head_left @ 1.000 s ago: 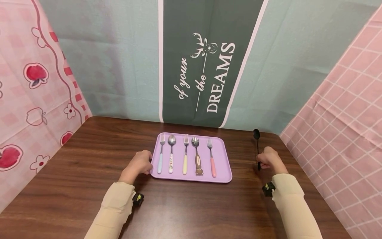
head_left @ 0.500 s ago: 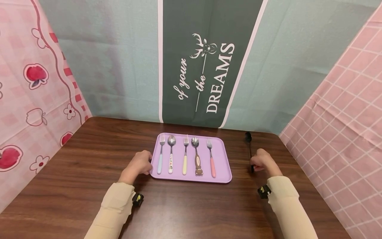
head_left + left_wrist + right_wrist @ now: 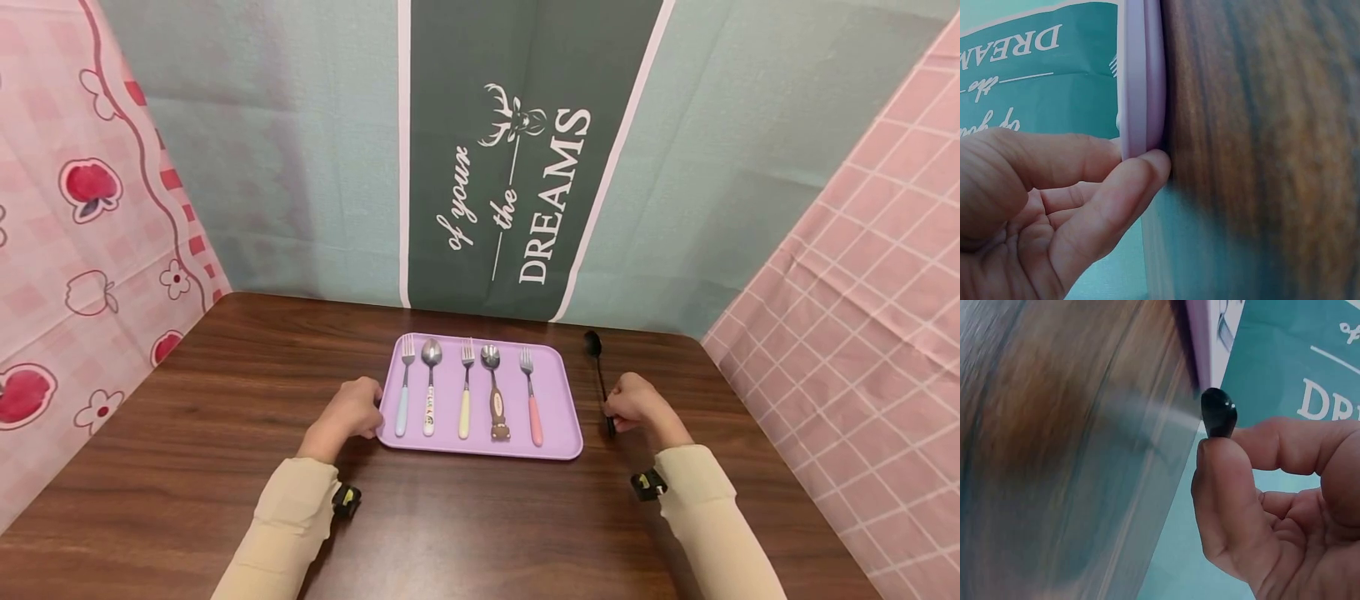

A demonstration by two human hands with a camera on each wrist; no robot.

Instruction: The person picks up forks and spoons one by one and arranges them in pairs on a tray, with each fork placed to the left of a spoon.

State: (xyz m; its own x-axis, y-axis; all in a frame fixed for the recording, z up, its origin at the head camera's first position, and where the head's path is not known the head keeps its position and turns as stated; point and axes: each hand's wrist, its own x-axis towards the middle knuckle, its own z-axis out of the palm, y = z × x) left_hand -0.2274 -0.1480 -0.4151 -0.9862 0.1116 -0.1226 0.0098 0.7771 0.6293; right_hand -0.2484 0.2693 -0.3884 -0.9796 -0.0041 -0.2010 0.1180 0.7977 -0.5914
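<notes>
A lilac tray (image 3: 555,400) lies on the brown table, carrying a row of cutlery. From left to right these are a blue-handled fork (image 3: 402,408), a spoon with a white patterned handle (image 3: 430,408), a yellow-handled fork (image 3: 464,412), a spoon with a brown bear handle (image 3: 498,412) and a pink-handled fork (image 3: 536,417). My left hand (image 3: 351,410) pinches the tray's left rim between thumb and finger, plain in the left wrist view. Just right of the tray, my right hand (image 3: 633,402) pinches a black spoon (image 3: 602,375) by its handle, whose end (image 3: 1219,412) shows in the right wrist view.
The wooden table (image 3: 480,525) reaches back to a green cloth backdrop (image 3: 315,167) with printed lettering. A pink patterned cloth (image 3: 97,250) hangs at the left, and a pink checked cloth (image 3: 870,333) at the right.
My right hand has moved left with the black spoon, bringing it closer to the tray; the spoon now leans with its bowl to the left. My left hand and the tray have stayed put.
</notes>
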